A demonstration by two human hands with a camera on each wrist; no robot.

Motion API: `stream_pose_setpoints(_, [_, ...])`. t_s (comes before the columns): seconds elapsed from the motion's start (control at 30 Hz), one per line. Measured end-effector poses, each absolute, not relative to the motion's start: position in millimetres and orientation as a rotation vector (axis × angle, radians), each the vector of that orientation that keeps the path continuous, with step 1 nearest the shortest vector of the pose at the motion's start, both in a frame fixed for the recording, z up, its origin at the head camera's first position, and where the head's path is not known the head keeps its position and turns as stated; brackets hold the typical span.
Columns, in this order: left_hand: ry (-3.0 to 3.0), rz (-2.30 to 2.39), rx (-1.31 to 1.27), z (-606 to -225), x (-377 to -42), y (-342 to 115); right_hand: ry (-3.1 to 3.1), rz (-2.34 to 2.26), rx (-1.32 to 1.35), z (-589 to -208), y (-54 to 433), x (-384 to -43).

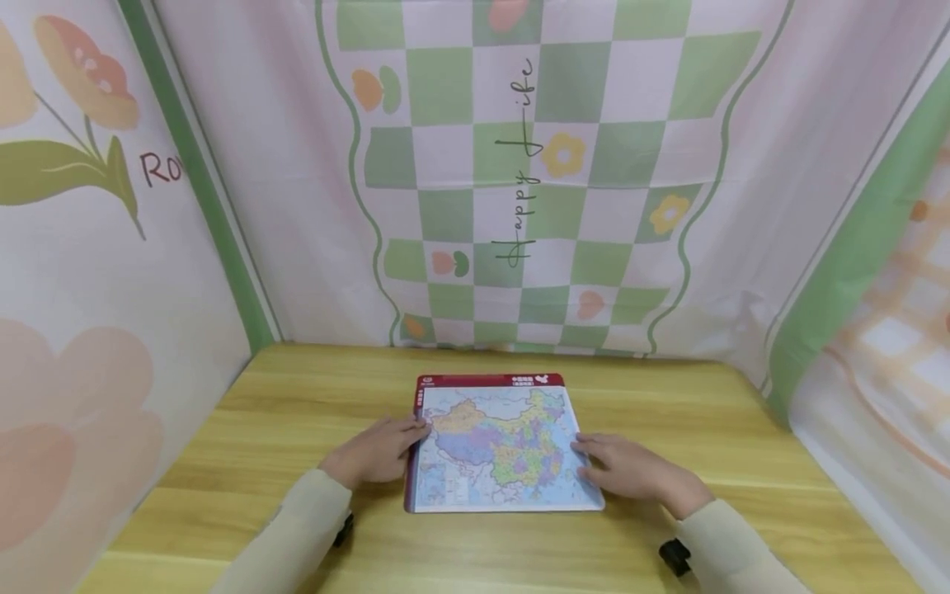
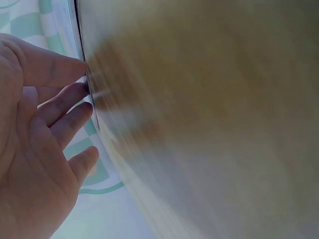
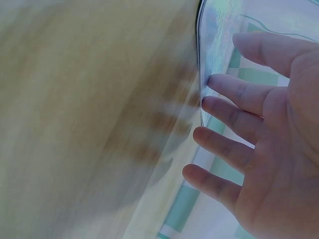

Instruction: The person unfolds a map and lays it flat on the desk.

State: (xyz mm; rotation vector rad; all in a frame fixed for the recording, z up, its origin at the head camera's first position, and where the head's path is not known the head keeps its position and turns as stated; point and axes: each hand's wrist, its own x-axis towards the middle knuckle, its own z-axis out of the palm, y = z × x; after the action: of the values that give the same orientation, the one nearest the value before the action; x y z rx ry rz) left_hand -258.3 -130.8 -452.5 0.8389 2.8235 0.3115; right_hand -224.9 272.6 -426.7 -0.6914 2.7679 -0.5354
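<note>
A thin rectangular map board (image 1: 512, 437), showing a map of China under a red top strip, lies flat on the wooden table. At its left edge is my left hand (image 1: 377, 452), fingertips right at the rim. My right hand (image 1: 631, 469) is at the opposite edge, its fingertips overlapping the border in the head view. In the left wrist view the fingers (image 2: 70, 119) reach loosely to the board's thin side. The right wrist view shows the fingers (image 3: 227, 109) spread and nearly straight, several tips along the edge.
The wooden table (image 1: 319, 379) has a light grain and rounded far corners. Behind it hangs a curtain (image 1: 571, 223) with green checks and "Happy Life" lettering. Patterned cloth (image 1: 111, 272) also lines the left side. A small black device (image 1: 674, 557) sits under the right sleeve.
</note>
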Motion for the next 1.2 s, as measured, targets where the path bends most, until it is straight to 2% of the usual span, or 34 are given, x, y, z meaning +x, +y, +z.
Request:
stream_pose_setpoints(0.47, [2.799, 0.345, 0.869, -450.4, -251.5, -128.7, 2.763, -0.538, -0.668, -423.5, 270.8, -238.2])
stream_pose_setpoints(1.2, [2.820, 0.386, 1.075, -447.5, -244.2, -129.5, 2.882, -0.368, -0.646, -421.8, 262.9, -259.8])
